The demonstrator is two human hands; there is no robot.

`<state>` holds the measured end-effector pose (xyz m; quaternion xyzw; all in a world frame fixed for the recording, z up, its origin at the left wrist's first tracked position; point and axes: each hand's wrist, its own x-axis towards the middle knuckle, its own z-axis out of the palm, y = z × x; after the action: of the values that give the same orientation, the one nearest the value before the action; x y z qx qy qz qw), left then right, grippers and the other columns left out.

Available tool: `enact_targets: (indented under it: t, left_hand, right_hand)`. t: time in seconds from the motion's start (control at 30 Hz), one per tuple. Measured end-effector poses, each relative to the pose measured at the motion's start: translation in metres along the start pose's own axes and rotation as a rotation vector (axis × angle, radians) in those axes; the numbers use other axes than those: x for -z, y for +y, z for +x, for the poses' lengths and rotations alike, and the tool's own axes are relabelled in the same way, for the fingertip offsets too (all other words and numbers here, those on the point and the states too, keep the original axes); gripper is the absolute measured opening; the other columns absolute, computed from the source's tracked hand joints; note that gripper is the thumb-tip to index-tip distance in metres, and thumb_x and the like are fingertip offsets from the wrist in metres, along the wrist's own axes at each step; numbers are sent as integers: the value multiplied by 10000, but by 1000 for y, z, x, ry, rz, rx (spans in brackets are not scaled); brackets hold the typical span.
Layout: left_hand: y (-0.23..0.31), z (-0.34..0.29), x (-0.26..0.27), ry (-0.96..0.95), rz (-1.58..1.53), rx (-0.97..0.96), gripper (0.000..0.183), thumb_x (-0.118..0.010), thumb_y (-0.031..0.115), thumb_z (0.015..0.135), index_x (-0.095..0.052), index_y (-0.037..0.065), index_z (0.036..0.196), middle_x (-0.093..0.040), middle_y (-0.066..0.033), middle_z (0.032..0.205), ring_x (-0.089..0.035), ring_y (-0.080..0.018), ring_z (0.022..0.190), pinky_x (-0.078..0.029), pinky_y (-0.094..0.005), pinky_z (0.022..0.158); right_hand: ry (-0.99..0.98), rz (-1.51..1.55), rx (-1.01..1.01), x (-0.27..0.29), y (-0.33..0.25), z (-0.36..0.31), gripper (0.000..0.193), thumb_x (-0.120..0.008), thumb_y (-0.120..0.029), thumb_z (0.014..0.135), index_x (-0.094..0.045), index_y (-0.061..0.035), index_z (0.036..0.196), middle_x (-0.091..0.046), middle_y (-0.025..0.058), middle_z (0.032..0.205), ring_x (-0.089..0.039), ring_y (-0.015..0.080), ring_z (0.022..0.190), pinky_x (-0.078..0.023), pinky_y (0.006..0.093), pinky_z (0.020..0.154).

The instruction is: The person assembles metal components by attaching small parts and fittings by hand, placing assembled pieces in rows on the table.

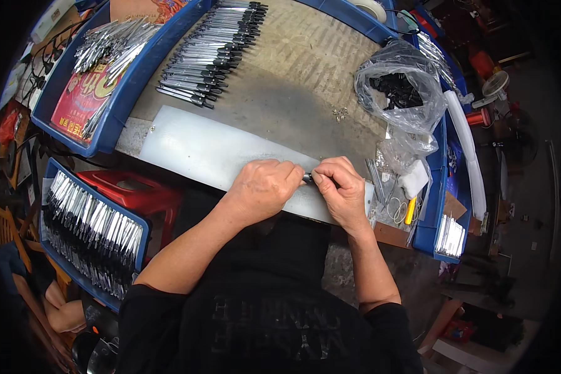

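Observation:
My left hand [268, 186] and my right hand [341, 188] meet above a white plastic board [212, 146] at the table's front edge. Both are closed on a pen [307, 177]; only a short dark and silvery stretch shows between the fingers, the rest being covered. Beyond the board lies a long row of silver-and-black pens [202, 62], side by side. A small pile of tiny metal parts [340, 113] sits on the tabletop past my right hand.
A clear bag of black parts [396, 90] stands at the right, near a yellow-handled tool [410, 210]. Blue trays [96, 146] of silver pen parts flank the table. Lower left, a blue bin [146, 234] full of pens stands beside a red stool [128, 190].

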<state>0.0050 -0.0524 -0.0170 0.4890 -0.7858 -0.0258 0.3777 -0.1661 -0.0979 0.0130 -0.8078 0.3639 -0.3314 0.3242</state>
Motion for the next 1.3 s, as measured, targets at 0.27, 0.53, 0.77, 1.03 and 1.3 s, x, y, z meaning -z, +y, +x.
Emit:
enact_targets:
  t: [0.27,0.53,0.77,1.03,1.3]
  left_hand:
    - [2,1,1,3,3,10,155,-644,164,769,-543,46,767,-500,-49,609,-553,-202,536,-452,-321,480]
    - [1,-1,-1,5,28,0,162,-647,167,757,-533,52,749,-491,-41,600,-547,-187,533,-450,-316,478]
    - [1,-2,-2,6,79,-21,161,-642,163,747,-528,51,731,-481,-36,591,-536,-176,521,-448,-309,465]
    - [2,-2,-4,-3,118,-51,149,-640,152,735,-529,54,728,-472,-31,586,-530,-166,519,-447,-296,461]
    - [2,-1,-2,-12,114,-44,134,-627,139,741,-527,50,734,-475,-35,589,-537,-169,521,-448,-301,462]
  right_hand:
    - [29,-190,165,3,-3,1,73,-651,7,700,-620,3,766,-599,91,751,-555,237,711,-447,325,623]
    - [-32,-229,189,7,-6,2,67,-600,34,681,-578,-1,734,-558,88,740,-518,246,696,-431,340,635]
    - [-92,-182,131,8,-12,2,53,-595,32,692,-569,2,727,-540,98,799,-500,248,777,-420,345,682]
    - [-123,-237,76,7,-15,5,54,-602,21,684,-553,1,694,-533,96,778,-500,261,761,-418,354,687]
    - [-134,-272,-79,8,-16,2,132,-664,-25,696,-544,-5,746,-520,94,756,-506,241,691,-424,339,632]
